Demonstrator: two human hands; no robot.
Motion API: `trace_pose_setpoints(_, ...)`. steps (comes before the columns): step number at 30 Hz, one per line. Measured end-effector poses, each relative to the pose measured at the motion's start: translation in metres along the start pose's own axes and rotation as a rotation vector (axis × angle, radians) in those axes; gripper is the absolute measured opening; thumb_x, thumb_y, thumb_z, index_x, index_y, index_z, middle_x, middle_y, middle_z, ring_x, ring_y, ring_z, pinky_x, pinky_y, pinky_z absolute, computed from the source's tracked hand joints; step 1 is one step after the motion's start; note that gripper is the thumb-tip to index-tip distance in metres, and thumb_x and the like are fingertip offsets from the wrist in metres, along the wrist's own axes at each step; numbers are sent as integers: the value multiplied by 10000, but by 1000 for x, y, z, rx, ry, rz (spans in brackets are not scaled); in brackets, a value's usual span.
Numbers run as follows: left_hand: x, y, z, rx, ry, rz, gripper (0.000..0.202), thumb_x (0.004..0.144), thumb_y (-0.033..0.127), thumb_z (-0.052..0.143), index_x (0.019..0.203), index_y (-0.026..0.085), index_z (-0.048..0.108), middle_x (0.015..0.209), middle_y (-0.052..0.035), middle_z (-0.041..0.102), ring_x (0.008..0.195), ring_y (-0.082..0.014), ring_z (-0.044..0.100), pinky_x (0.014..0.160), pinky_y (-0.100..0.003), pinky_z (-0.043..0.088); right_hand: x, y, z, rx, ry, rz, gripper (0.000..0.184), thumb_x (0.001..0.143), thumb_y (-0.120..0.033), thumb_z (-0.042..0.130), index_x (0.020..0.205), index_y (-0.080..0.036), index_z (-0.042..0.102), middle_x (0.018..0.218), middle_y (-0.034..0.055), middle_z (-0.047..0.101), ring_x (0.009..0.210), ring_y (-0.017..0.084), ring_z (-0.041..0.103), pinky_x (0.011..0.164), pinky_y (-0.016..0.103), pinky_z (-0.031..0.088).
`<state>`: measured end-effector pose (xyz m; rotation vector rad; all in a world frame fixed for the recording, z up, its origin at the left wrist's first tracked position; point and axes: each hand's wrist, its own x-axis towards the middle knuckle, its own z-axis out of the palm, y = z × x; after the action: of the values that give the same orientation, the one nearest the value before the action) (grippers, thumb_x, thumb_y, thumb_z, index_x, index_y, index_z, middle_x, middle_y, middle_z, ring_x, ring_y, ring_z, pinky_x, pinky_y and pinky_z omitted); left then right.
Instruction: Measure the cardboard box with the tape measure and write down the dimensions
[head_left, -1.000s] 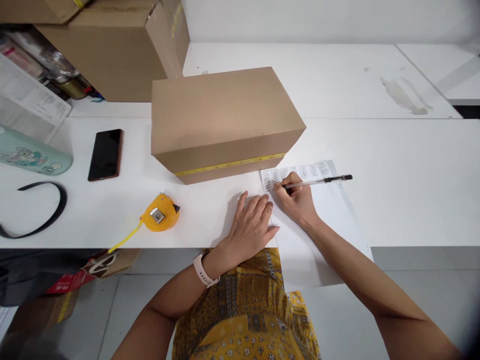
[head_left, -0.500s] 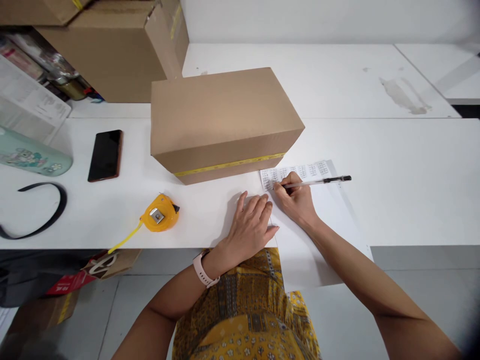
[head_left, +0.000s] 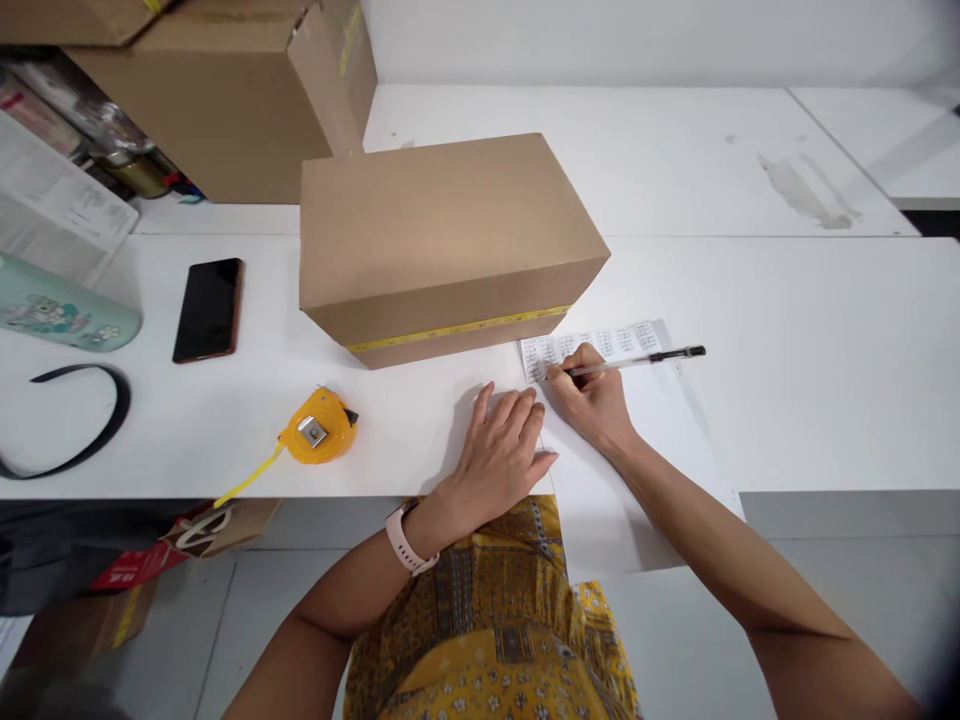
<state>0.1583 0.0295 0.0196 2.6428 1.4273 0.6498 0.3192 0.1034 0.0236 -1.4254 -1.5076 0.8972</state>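
Observation:
My right hand (head_left: pixel 594 400) pinches a pen (head_left: pixel 637 361) whose tip rests on the written top rows of a white sheet of paper (head_left: pixel 637 460). The sheet hangs over the near edge of the white table (head_left: pixel 787 380). My left hand (head_left: pixel 501 450) lies flat, fingers stretched out, on the table at the sheet's left edge. A closed cardboard box (head_left: pixel 442 240) with a yellow tape strip stands just behind both hands.
A yellow tape measure (head_left: pixel 319 428) lies left of my left hand, its blade running off the table edge. Farther left are a black phone (head_left: pixel 208 308), a black strap (head_left: pixel 71 415) and a mint-green case (head_left: pixel 60 310). Larger cardboard boxes (head_left: pixel 240 90) stand at the back left.
The pen's far end has tilted very slightly; the hands stay in the same place on the paper.

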Motion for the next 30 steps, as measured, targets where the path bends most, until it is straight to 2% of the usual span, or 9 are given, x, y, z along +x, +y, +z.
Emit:
trace_pose_setpoints(18, 0, 0, 0, 11, 9, 6, 472, 975, 421, 590, 1288, 69, 572, 1399, -189, 615, 1283, -315, 542, 1208, -584, 262, 1, -2, -1, -11, -8, 5, 241, 799, -255, 644, 662, -241, 446, 537, -62, 441, 516, 108, 390, 500, 265, 307)
trace_pose_setpoints(26, 4, 2, -7, -20, -165, -18, 466, 1012, 375, 498, 1412, 137, 521, 1530, -127, 512, 1392, -335, 426, 1156, -523, 325, 2, -2, -3, -18, 11, 11, 217, 801, -241, 626, 679, -239, 447, 542, -72, 422, 521, 106, 383, 515, 263, 312)
trace_pose_setpoints(30, 4, 5, -8, -5, -193, -32, 478, 1026, 361, 452, 1442, 131, 502, 1549, -131, 489, 1407, -353, 395, 1147, -540, 316, 2, -1, -3, -16, -13, 6, 226, 813, -245, 627, 689, -240, 438, 539, -77, 412, 514, 105, 374, 512, 264, 301)
